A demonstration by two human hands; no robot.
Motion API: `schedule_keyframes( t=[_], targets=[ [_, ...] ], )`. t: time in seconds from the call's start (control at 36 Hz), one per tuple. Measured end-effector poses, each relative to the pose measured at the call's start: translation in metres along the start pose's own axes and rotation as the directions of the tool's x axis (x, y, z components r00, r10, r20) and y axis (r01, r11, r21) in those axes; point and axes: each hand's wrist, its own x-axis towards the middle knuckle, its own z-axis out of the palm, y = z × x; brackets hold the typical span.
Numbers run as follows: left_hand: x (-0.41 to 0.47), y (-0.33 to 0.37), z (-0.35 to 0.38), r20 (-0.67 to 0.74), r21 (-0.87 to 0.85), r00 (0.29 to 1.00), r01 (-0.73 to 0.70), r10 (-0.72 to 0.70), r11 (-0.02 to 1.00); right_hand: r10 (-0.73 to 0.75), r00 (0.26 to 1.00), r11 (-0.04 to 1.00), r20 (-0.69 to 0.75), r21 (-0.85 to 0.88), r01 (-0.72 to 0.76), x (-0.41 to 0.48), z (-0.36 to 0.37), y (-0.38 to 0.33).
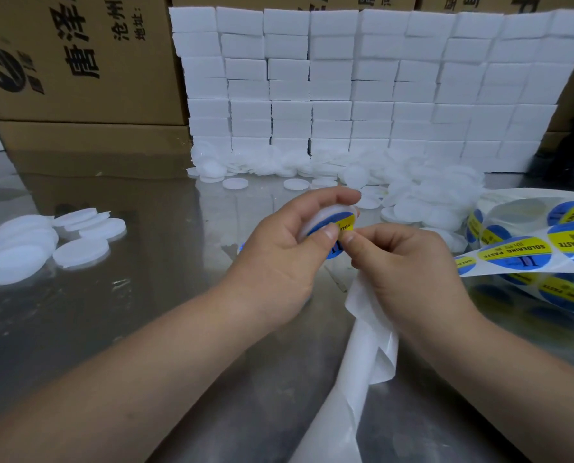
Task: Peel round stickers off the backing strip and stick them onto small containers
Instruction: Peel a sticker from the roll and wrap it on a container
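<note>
Left hand grips a white container above the surface while the right hand, fingers pinching, lays a sticker onto it; many unused stickers and bare containers remain.

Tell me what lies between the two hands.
In the head view, a blue-and-yellow round sticker bridges them: the left hand presses it onto a white container, the right hand pinches its edge.

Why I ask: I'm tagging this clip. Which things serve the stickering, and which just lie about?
Job: left hand gripping a container; right hand pinching a sticker; sticker strip; spent backing; loose containers.
Lying about: white blocks; cartons.
</note>
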Motion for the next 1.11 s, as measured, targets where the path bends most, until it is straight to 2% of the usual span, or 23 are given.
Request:
schedule_keyframes(
  t=[0.14, 0.28, 0.36, 0.42, 0.5, 0.67, 0.78, 0.94, 1.03, 1.11],
  targets=[
    [-0.002, 0.002, 0.001, 0.001, 0.019, 1.0, -0.031, 0.031, 0.999, 0.006, 1.0, 1.0, -0.01, -0.001, -0.006, 0.0, 0.0, 0.002],
    [-0.002, 0.004, 0.0, -0.066, -0.087, 0.998, -0.029, 0.023, 0.996, 0.047, 0.997, 0.996, -0.068, -0.069, -0.051, 0.003, -0.005, 0.005],
    [0.001, 0.003, -0.001, -0.137, -0.02, 0.991, 0.005, -0.008, 1.0, 0.022, 0.998, 0.999, -0.05, -0.045, -0.024, 0.002, -0.001, 0.003],
    [0.001, 0.003, -0.001, -0.173, -0.004, 0.984, 0.047, -0.047, 0.999, 0.031, 0.998, 0.999, -0.053, 0.041, -0.029, 0.002, 0.001, 0.004],
    [0.003, 0.0, -0.001, -0.155, 0.065, 0.983, 0.11, -0.099, 0.992, 0.05, 0.997, 0.992, -0.057, 0.116, -0.043, 0.004, -0.001, 0.006],
    [0.002, -0.009, 0.001, -0.125, 0.128, 0.988, 0.112, -0.096, 0.985, -0.101, 0.994, 0.992, 0.031, -0.067, 0.103, -0.001, 0.001, 0.003],
    [0.002, -0.013, 0.001, -0.116, 0.156, 0.992, 0.075, -0.058, 0.985, -0.151, 0.988, 0.968, 0.04, -0.195, 0.156, -0.003, 0.003, 0.003],
    [0.005, -0.014, -0.001, -0.126, 0.171, 0.992, -0.006, 0.027, 0.985, -0.156, 0.987, 0.963, 0.038, -0.214, 0.161, -0.003, 0.005, 0.0],
    [0.006, -0.015, -0.002, -0.142, 0.252, 0.989, -0.003, 0.04, 0.968, -0.163, 0.986, 0.964, 0.021, -0.209, 0.163, -0.002, 0.004, -0.001],
    [0.012, -0.015, -0.011, -0.244, 0.383, 0.969, 0.056, 0.043, 0.922, -0.088, 0.994, 0.992, -0.058, -0.098, 0.082, 0.001, 0.003, 0.003]
  ],
)
